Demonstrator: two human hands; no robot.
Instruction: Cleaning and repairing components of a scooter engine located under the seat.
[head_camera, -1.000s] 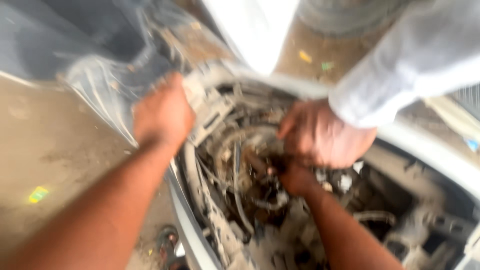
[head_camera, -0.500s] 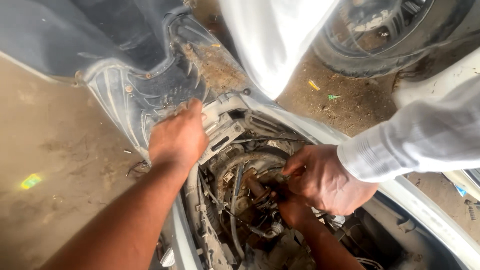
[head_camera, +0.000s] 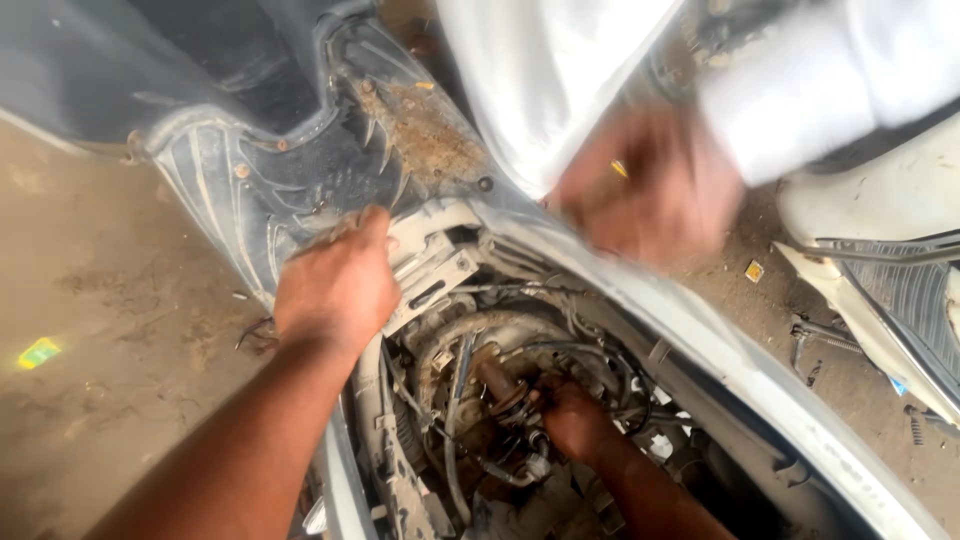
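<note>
A scooter lies opened up, its dusty grey footboard panel (head_camera: 300, 160) at the upper left and its white body shell (head_camera: 760, 400) running down to the right. My left hand (head_camera: 340, 280) curls over the panel's lower edge beside a metal bracket (head_camera: 435, 275). Down among cables and hoses in the open cavity, my right hand (head_camera: 575, 420) grips a rusty cylindrical fitting (head_camera: 500, 385). A co-worker's hand (head_camera: 650, 190), blurred and in a white sleeve, hovers above the shell, away from the cavity.
Bare dusty concrete floor (head_camera: 100, 320) lies to the left, with a small yellow-green scrap (head_camera: 38, 352) on it. Another white scooter part with a ribbed grey mat (head_camera: 900, 290) sits at the right. A spring (head_camera: 820, 335) lies on the ground beside it.
The co-worker's hand has lifted out of the cavity, up and to the right. My left hand stays on the panel edge and my right hand stays on the rusty fitting.
</note>
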